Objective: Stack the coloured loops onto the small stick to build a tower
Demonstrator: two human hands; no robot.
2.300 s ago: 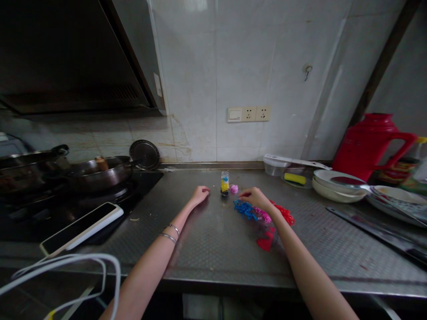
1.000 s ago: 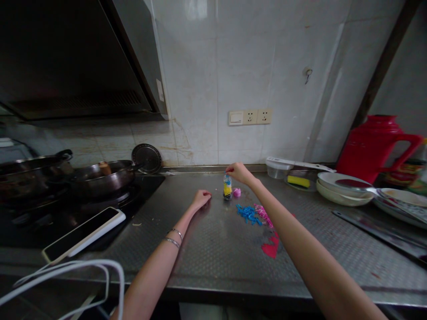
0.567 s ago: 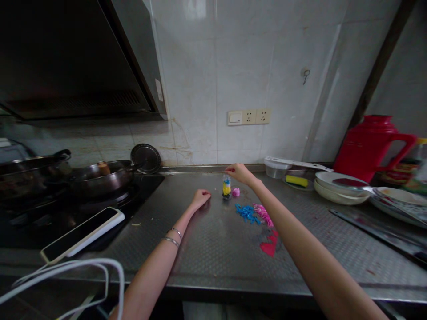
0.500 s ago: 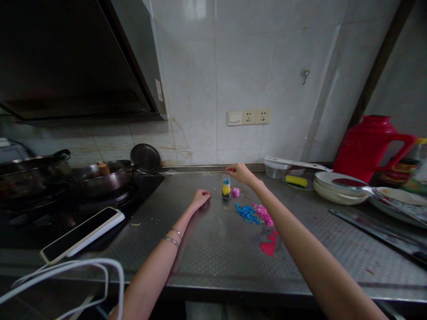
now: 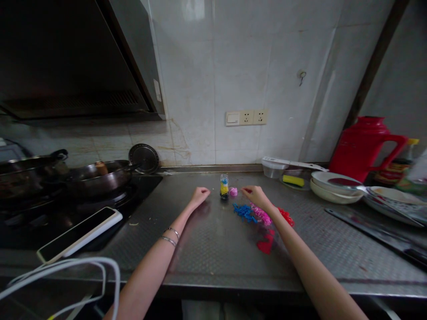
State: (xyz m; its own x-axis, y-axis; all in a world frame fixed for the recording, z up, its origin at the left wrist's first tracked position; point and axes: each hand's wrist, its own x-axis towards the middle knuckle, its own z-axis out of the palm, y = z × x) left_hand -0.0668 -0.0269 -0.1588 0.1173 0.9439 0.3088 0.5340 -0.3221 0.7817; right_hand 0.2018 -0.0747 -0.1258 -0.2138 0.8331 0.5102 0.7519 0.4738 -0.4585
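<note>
A small clear bottle (image 5: 224, 188) stands upright on the metal counter, with blue, yellow and dark bits layered inside. My left hand (image 5: 199, 196) rests on the counter to its left, fingers curled in, nothing showing in them. Beside the bottle on the right is a small pink lump (image 5: 233, 191). My right hand (image 5: 256, 196) hovers just above the loose piles, thumb and fingers pinched together; whether they hold anything is too small to see. Below it lie blue pieces (image 5: 245, 213), pink pieces (image 5: 262, 215), red pieces (image 5: 286, 217) partly behind my wrist, and a flat red patch (image 5: 266, 243).
To the left, pans (image 5: 105, 178) sit on a black stove, near a white device (image 5: 80, 233) and white cables (image 5: 111, 266). On the right are a plastic tub (image 5: 273, 169), stacked bowls (image 5: 333, 189), a long dark utensil (image 5: 367, 231) and a red thermos (image 5: 358, 146).
My right hand has moved from above the bottle's mouth down and to the right, over the piles. The red pieces behind my wrist have come into view. My left hand stays put.
</note>
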